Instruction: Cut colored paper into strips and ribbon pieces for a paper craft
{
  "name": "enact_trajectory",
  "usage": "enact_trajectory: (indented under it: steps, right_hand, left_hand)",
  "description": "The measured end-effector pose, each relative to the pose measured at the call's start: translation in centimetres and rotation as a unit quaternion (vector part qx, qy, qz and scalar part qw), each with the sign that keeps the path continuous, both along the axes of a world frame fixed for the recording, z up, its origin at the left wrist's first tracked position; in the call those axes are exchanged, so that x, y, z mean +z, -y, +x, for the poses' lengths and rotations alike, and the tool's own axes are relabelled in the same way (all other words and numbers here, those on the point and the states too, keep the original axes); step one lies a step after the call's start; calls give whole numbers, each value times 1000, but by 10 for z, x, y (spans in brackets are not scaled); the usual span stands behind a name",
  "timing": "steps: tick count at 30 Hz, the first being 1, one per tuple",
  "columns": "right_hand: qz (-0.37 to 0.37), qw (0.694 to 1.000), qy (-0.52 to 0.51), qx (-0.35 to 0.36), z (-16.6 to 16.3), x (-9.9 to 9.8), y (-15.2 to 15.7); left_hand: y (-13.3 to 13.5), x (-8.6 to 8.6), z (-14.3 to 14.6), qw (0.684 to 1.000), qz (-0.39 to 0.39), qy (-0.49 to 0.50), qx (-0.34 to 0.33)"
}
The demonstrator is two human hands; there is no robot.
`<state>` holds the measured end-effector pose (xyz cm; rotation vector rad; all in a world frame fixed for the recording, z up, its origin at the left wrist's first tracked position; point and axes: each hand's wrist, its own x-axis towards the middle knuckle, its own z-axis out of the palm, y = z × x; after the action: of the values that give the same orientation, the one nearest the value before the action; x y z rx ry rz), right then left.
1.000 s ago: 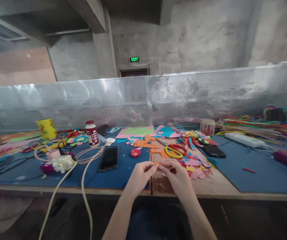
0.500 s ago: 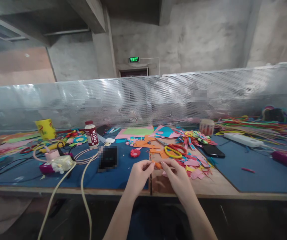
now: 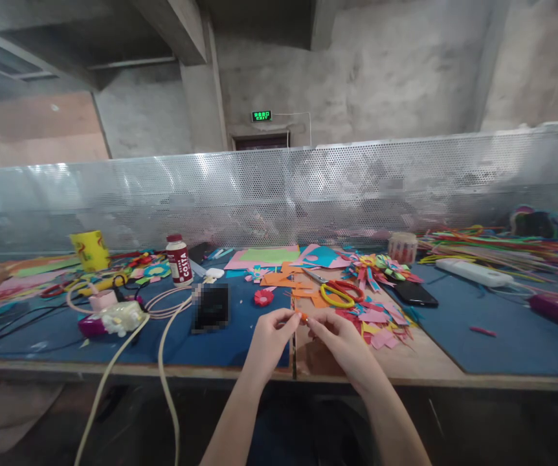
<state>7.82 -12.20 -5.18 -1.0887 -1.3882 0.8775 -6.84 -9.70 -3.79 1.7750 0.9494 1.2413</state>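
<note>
Lit green exit sign [image 3: 261, 116] at twelve o'clock, yellow container [image 3: 89, 251] at nine, long white bar [image 3: 474, 272] at three

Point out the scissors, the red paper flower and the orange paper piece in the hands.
Scissors [image 3: 326, 285]: head view, where the handles meet.
Red paper flower [image 3: 263, 298]: head view, center of the flower.
Orange paper piece [image 3: 303, 316]: head view, its exposed middle.
</note>
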Motion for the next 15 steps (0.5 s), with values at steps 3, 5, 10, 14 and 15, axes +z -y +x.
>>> enact_trajectory:
  steps: [3,5,10,14,15]
  right_hand:
    - [-14,999,-28,26,2,1,1]
    - [-14,998,-46,31,3,0,2]
    - [-6,998,-55,28,3,-1,1]
    - [-3,998,-61,31,2,0,2]
    - [0,997,-63,33,2,0,2]
  left_hand:
    - [-1,0,0,1000,-7,1,-9]
    - [-1,-1,0,1000,-13,1,-20]
    - [1,0,0,999,-20,2,-24]
    - [1,2,0,999,-30,11,-35]
    - [1,2,0,999,-32,11,-36]
